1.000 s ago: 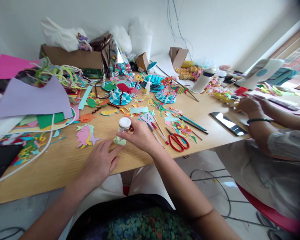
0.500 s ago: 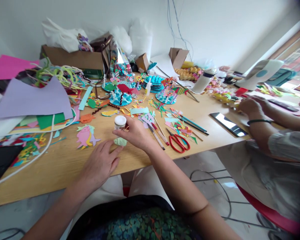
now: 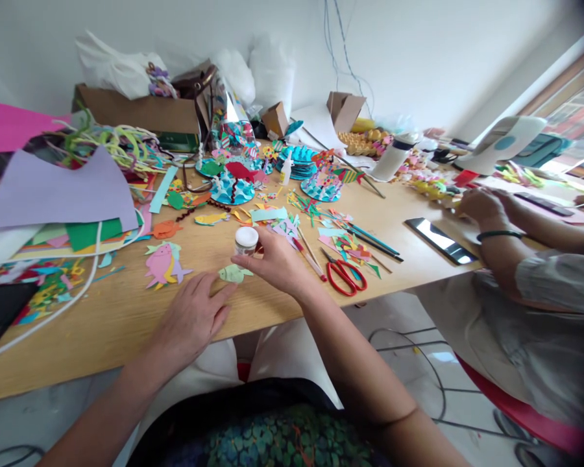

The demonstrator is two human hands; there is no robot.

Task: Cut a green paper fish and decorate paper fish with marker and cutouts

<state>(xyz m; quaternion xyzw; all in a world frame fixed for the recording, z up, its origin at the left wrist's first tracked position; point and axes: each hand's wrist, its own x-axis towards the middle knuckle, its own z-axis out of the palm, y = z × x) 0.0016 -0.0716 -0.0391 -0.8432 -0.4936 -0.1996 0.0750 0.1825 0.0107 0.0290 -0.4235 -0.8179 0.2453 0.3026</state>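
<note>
In my right hand (image 3: 279, 263) is a small jar with a white lid (image 3: 246, 240), its fingers closed round the side. Just below the jar, a pale green paper fish (image 3: 231, 274) lies flat on the table. My left hand (image 3: 192, 314) rests on the wood at the fish's near left side, fingers stretched out, the fingertips close to the fish. To the left lies a group of paper fish in pink, yellow and lilac (image 3: 164, 264).
Red-handled scissors (image 3: 346, 275), pens and paper scraps (image 3: 355, 250) lie on the right. Decorated blue discs (image 3: 231, 189) and a glue bottle (image 3: 286, 168) stand behind. A phone (image 3: 440, 241) lies near a co-worker's hands (image 3: 486, 207). A white cable (image 3: 78, 295) crosses the left side.
My right hand has shifted the jar slightly to the right, so more of the green fish shows. My left hand stays nearly in place.
</note>
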